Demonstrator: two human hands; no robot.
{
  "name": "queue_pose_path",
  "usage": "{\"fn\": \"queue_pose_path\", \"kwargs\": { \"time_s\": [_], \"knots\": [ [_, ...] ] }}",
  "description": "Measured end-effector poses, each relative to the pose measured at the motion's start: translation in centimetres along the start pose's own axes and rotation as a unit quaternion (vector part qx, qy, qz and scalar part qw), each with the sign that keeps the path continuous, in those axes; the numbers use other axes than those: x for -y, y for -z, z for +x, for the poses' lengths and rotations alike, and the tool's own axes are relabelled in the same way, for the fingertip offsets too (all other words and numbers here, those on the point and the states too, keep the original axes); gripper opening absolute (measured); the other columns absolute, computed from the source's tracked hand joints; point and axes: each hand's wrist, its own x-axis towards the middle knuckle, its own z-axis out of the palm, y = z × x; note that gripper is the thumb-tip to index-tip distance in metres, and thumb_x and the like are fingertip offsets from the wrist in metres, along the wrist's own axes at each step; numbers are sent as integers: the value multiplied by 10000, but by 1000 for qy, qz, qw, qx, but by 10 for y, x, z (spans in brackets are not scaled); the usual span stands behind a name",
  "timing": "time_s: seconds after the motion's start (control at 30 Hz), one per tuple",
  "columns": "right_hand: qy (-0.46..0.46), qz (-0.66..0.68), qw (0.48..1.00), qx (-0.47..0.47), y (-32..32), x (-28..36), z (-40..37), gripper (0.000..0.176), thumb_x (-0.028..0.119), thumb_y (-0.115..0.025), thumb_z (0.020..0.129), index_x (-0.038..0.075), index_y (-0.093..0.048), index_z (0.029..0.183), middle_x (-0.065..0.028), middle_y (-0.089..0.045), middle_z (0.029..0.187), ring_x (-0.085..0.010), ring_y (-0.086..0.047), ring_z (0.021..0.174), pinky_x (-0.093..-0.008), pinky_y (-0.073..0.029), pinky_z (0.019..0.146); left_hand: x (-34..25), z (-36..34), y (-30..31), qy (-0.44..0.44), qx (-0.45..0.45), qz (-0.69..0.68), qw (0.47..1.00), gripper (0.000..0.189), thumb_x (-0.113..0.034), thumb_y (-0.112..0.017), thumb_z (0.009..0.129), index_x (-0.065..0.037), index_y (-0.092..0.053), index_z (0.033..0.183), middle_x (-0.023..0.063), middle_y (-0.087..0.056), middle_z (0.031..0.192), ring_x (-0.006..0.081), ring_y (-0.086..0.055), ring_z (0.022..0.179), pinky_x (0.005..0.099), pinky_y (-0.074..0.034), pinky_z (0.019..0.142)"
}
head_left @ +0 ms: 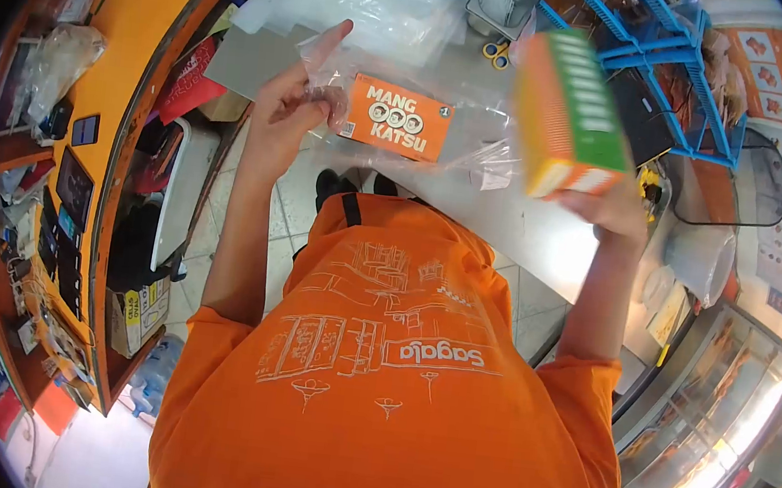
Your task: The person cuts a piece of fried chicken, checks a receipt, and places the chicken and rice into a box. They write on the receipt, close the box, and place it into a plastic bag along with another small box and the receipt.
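My left hand pinches the edge of a clear plastic bag, its index finger stretched out. Inside or behind the clear film lies an orange box lettered "MANG KATSU", over the metal counter. Raised at the right, my right hand grips the lower end of a green and orange box, which is smeared by motion. This second box is tilted and stands apart from the bag.
Yellow-handled scissors lie near a metal container. More clear plastic bags are spread at the back. Blue racks stand at the back right, a lit glass display case at the right, an orange shelf at the left.
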Motion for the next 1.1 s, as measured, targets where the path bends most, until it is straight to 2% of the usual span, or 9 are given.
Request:
{"fn": "queue_pose_path", "kwargs": {
  "time_s": [0.37,0.47,0.53,0.57,0.7,0.8,0.87,1.03,1.1],
  "knots": [
    [3,-241,968,72,-102,-86,65,939,284,-858,710,-21,-375,1456,-242,-451,1448,-343,-440,1367,-386,-359,1136,-4,-2,3,53,-130,146,979,513,4,-512,905,-42,-547,1415,-15,-632,940,26,-486,756,168,-360,647],
    [43,38,997,52,-33,-4,17,515,237,-744,867,22,-590,1309,-171,-567,1350,-275,-534,1281,-369,-426,1074,1,11,11,2,-247,92,965,371,-32,-529,895,23,-649,1242,41,-650,990,78,-542,834,235,-465,833],
    [24,-206,971,-115,21,-27,-3,452,302,-733,884,6,-644,1212,-159,-613,1231,-270,-613,1079,-348,-440,1013,1,20,16,-40,-260,-116,958,255,-75,-527,895,66,-678,1044,75,-637,943,144,-565,857,371,-452,1033],
    [-48,-223,963,-146,36,-70,-13,434,324,-723,894,20,-656,1196,-153,-616,1201,-270,-613,1049,-357,-447,992,8,20,25,-30,-237,-131,962,239,-80,-501,897,51,-612,1063,157,-624,1201,192,-580,897,420,-441,1083],
    [-127,-394,896,-161,-6,-225,-53,410,376,-713,898,38,-697,1129,-175,-601,1202,-269,-602,1037,-377,-463,949,-1,23,-3,-30,-162,-172,971,284,-116,-504,917,67,-613,1105,150,-622,1171,180,-577,888,370,-465,1047],
    [-166,-449,865,-152,-33,-231,-55,365,327,-705,920,-12,-708,1055,-166,-657,1106,-205,-633,939,-336,-499,858,-14,14,-56,17,-59,183,981,564,-244,-647,927,41,-454,1374,111,-630,1042,148,-557,839,334,-430,1013],
    [-177,32,953,-243,-28,-197,-54,305,249,-680,951,-45,-708,1029,-97,-709,964,-124,-637,810,-282,-506,738,7,3,-91,-3,6,324,946,721,-239,-710,901,2,-340,1471,102,-632,1085,136,-584,894,317,-468,932],
    [-120,210,933,-266,-19,-109,-58,258,183,-634,991,-46,-701,1088,-54,-726,933,-65,-629,815,-235,-495,740,58,11,-150,-148,26,613,776,670,-179,-728,873,16,-403,1424,117,-660,1091,152,-642,982,301,-521,833],
    [-39,238,935,-260,-18,-88,-64,274,164,-600,1011,-46,-660,1177,-71,-729,1003,-79,-647,890,-232,-498,804,68,29,-144,71,0,228,971,517,-122,-673,885,53,-497,1339,168,-684,1050,193,-675,922,299,-521,841]
  ]
}}
